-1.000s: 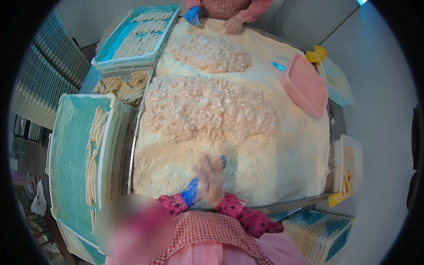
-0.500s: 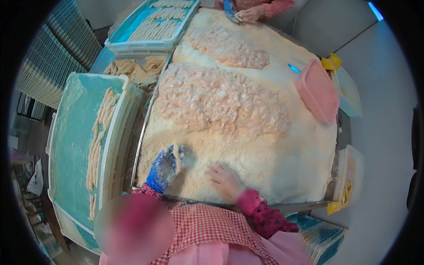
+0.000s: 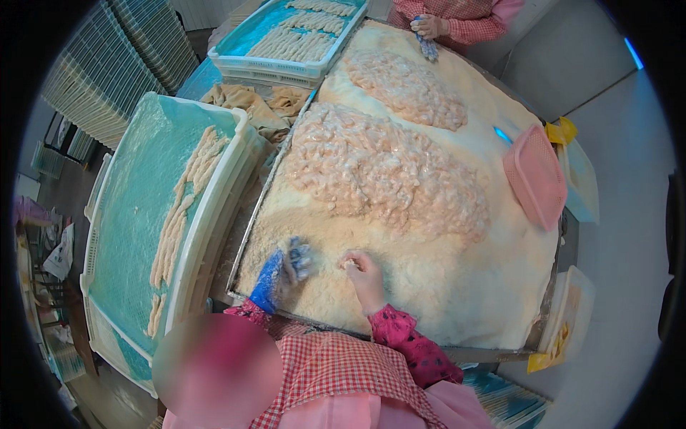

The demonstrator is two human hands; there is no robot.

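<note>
My left hand point(image 3: 281, 270), in a flour-caked blue glove, is over the left front of a table-wide bed of flour point(image 3: 514, 279), fingers slightly curled and apart. To its right, my right hand point(image 3: 363, 282), pale and in a red patterned sleeve, pinches a small pale piece point(image 3: 349, 264) just above the flour. Beyond both hands lies a large mound of wet, pale pink pieces point(image 3: 386, 171); a second mound point(image 3: 404, 86) is farther back. At my left, a white-rimmed tray point(image 3: 114, 214) with teal lining holds a row of coated strips point(image 3: 175, 225).
A co-worker point(image 3: 471, 28) works at the far edge, hands point(image 3: 429, 32) together. Another tray of strips point(image 3: 286, 46), cloths point(image 3: 254, 107) and stacked racks point(image 3: 100, 64) are at left. A pink basket point(image 3: 534, 179) and plastic tubs point(image 3: 579, 179) sit at right. More trays point(image 3: 500, 397) are below.
My hands were together, then separated. The pale strip in my left hand half a second ago no longer shows there. My right fingers went from spread to pinching. The co-worker's hands came together.
</note>
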